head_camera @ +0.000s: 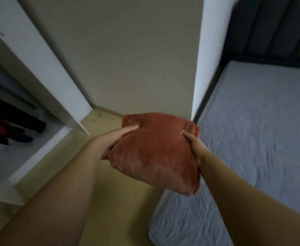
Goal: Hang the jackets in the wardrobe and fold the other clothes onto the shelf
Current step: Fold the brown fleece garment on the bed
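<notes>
A folded rust-red garment [156, 150] is held in the air between both hands, above the floor and the bed's near corner. My left hand [113, 141] grips its left side, thumb lying on top and fingers hidden beneath. My right hand [193, 148] grips its right edge, thumb on top, fingers out of sight under the cloth. The white wardrobe [44, 71] stands open at the left, with dark and red clothes [12, 128] lying on a lower shelf inside.
A bed with a grey quilted mattress [252, 135] fills the right side, with a dark headboard [273, 29] behind it. A beige wall [128, 50] stands straight ahead. A strip of yellowish floor [110, 192] runs between wardrobe and bed.
</notes>
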{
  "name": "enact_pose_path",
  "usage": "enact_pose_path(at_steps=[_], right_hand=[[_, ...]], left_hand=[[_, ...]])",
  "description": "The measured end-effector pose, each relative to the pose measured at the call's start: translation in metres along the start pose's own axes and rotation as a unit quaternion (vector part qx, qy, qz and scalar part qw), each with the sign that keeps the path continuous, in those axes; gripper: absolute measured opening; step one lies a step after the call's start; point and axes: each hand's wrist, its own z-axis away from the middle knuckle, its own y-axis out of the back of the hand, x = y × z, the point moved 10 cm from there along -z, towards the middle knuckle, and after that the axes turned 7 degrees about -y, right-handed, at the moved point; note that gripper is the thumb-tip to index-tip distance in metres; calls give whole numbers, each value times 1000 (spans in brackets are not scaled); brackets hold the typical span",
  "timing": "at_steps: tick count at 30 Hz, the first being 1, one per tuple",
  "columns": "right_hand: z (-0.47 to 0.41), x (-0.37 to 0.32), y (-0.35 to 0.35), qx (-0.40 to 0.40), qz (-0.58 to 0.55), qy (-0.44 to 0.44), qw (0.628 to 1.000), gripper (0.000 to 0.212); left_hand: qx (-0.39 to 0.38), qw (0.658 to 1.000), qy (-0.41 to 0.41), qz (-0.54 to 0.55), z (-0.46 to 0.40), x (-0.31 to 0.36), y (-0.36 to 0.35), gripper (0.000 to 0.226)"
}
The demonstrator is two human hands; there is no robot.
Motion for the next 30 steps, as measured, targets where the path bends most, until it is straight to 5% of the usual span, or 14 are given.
enact_pose_path(at_steps=[7,15,30], right_hand=[[19,-37,-249,-109,123,58,985,41],[-26,-3,-567,-193,246,72,947,47],[-86,28,-1017,-424,357,47,831,49]], left_hand=[[104,991,-60,51,157,49,181,87],[221,964,-124,82,233,65,449,26],[456,860,-214,83,305,140,873,29]])
